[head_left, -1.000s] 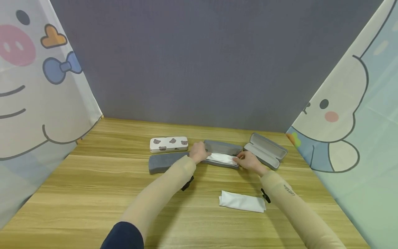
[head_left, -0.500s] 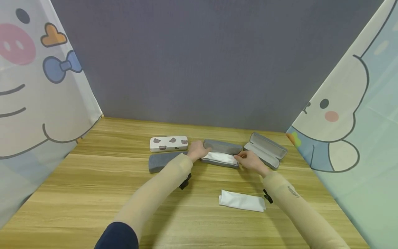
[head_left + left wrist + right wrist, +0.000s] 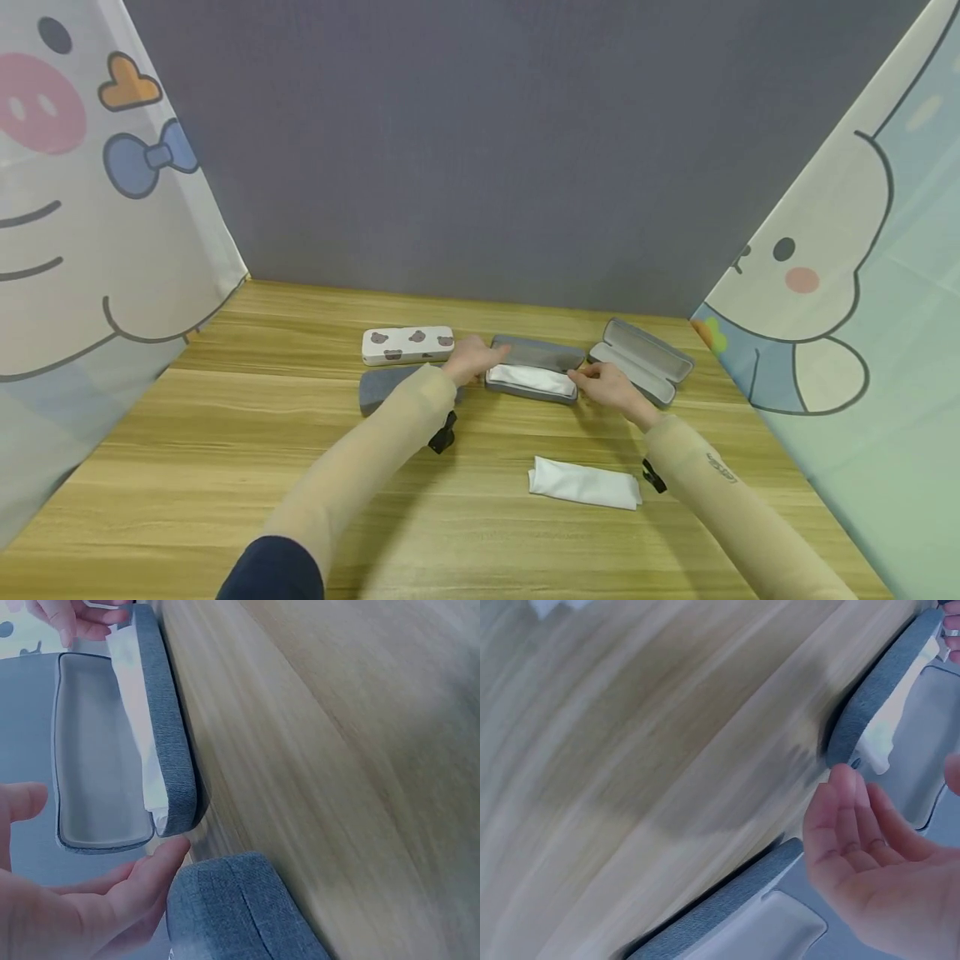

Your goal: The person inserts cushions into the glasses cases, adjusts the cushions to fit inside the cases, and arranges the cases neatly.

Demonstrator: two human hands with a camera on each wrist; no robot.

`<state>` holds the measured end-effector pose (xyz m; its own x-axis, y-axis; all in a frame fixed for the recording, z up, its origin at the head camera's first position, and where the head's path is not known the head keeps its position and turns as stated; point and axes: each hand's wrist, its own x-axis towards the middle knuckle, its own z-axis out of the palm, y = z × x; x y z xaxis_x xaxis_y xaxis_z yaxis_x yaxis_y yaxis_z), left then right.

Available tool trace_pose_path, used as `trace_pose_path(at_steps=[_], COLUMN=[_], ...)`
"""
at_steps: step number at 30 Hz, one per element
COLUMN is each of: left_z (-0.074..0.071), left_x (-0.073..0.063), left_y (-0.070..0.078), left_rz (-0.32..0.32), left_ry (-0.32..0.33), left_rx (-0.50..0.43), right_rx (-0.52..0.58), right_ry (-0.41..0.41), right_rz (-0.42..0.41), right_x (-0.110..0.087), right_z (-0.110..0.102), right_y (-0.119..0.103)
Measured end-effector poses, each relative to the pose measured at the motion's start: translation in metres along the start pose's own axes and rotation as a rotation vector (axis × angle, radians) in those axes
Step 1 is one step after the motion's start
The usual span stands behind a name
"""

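Observation:
A grey glasses case [image 3: 543, 352] stands with its lid up, and a folded white cloth [image 3: 531, 379] lies in its base. My left hand [image 3: 471, 360] is at the case's left end, fingers extended and thumb apart; in the left wrist view a fingertip comes right up to the case's corner. At the opposite end is my right hand [image 3: 611, 388]. The right wrist view shows its fingers [image 3: 844, 814] gently bent, tips at the corner of the case and the thumb away from them. Neither hand grips anything.
Left of this case lies a closed grey glasses case [image 3: 381, 390], behind it a white case with bear prints [image 3: 408, 346]. Another grey case [image 3: 645, 362] lies open on the right. A second folded white cloth [image 3: 585, 483] rests nearer on the wooden table [image 3: 225, 467].
My left hand has drawn left, off the cloth and the case's left end. My right hand has shifted slightly right from the cloth's edge. The cloth stays in the case.

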<state>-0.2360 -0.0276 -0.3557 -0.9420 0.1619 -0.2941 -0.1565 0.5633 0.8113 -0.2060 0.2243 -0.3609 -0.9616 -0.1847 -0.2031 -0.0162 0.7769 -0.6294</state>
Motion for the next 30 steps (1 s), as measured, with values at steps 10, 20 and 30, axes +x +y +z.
trace_pose_path(at_steps=[10, 20, 30], left_z=[-0.005, -0.004, -0.002], left_x=[-0.005, 0.002, 0.007], left_y=[0.004, 0.009, 0.011], left_rz=[-0.028, -0.082, -0.148], left_ry=[-0.034, -0.014, -0.027], left_rx=[-0.113, -0.196, -0.357], right_rx=[0.132, 0.28, 0.334], right_ry=[0.01, -0.014, -0.082], right_rz=[0.131, 0.257, 0.304], right_x=[-0.001, 0.005, 0.012], right_z=[-0.004, -0.007, -0.012], right_y=[-0.012, -0.016, -0.014])
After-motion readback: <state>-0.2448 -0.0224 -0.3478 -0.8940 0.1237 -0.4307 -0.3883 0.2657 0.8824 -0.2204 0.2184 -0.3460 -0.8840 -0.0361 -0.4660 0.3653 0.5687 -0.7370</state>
